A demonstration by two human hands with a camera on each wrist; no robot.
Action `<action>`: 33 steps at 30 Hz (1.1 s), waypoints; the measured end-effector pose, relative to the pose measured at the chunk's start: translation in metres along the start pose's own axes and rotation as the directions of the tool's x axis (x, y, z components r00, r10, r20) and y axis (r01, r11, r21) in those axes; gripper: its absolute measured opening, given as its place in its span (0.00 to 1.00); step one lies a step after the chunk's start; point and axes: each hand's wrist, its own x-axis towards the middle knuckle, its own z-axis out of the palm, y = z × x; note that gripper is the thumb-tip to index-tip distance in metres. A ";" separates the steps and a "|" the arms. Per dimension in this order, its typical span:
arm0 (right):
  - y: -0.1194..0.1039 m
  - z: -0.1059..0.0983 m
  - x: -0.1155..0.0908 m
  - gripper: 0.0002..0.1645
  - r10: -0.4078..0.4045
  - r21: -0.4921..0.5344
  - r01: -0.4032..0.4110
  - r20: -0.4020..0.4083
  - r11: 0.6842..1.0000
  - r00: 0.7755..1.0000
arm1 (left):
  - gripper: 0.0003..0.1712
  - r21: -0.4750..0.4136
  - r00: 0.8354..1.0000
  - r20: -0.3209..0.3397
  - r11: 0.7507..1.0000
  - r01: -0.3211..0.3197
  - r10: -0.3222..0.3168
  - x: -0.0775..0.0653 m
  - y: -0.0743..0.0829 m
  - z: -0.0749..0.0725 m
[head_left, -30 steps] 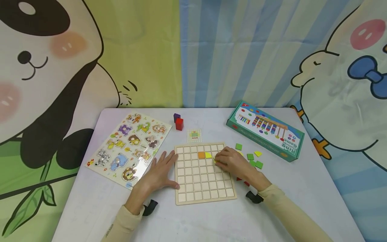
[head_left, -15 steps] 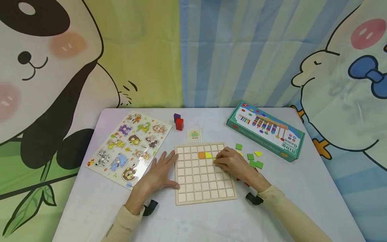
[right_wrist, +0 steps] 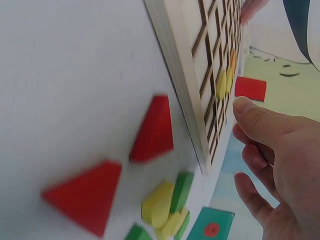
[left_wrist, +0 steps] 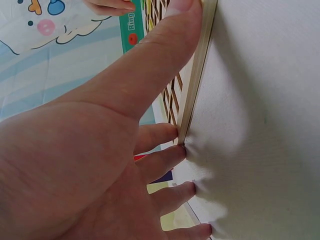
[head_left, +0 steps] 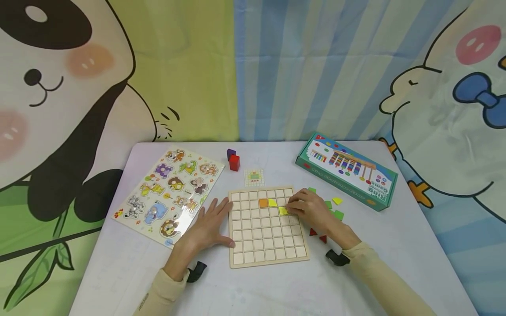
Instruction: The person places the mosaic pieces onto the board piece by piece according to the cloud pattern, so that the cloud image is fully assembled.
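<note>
A wooden grid board (head_left: 259,255) holds an orange square tile (head_left: 263,202), a yellow tile (head_left: 272,202) beside it and another yellow tile (head_left: 283,211) one row nearer. My left hand (head_left: 209,226) rests at the board's left edge, fingers spread, with its thumb on the frame in the left wrist view. Over the board's right side is my right hand (head_left: 310,211), fingertips just off the nearer yellow tile. Seen from the right wrist, the right hand's fingers (right_wrist: 250,155) are loosely bent with nothing between them. Red triangular pieces (right_wrist: 154,131) lie beside the board.
Green tiles (head_left: 338,215) and a yellow piece (head_left: 337,200) lie right of the board, partly behind the right hand. Behind stand a pattern card (head_left: 254,177), a red cube (head_left: 234,163), a purple block (head_left: 231,152) and a green box (head_left: 348,171). An animal puzzle (head_left: 170,193) lies left.
My right hand has let go of the nearer yellow tile and drawn back slightly to the right, so that tile now shows in its cell. The left hand has stayed in place.
</note>
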 end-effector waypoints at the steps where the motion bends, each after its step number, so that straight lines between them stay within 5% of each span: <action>1: 0.002 -0.003 -0.001 0.11 0.010 -0.009 -0.010 -0.004 1.000 1.000 | 0.71 0.003 1.000 0.000 1.000 -0.001 0.001 0.000 0.000 0.000; 14: 0.034 -0.056 -0.037 0.14 0.205 -0.166 -0.203 -0.002 0.965 0.979 | 0.71 0.019 1.000 0.000 1.000 0.004 -0.004 0.000 -0.002 0.001; 26: 0.044 -0.069 -0.070 0.18 0.534 -0.309 -0.494 0.056 0.813 0.844 | 0.72 0.018 1.000 0.001 1.000 0.010 -0.010 0.001 -0.003 0.003; 33: 0.043 -0.067 -0.077 0.18 0.568 -0.337 -0.524 0.040 0.782 0.822 | 0.71 0.015 1.000 -0.001 1.000 0.001 -0.001 0.001 -0.002 0.003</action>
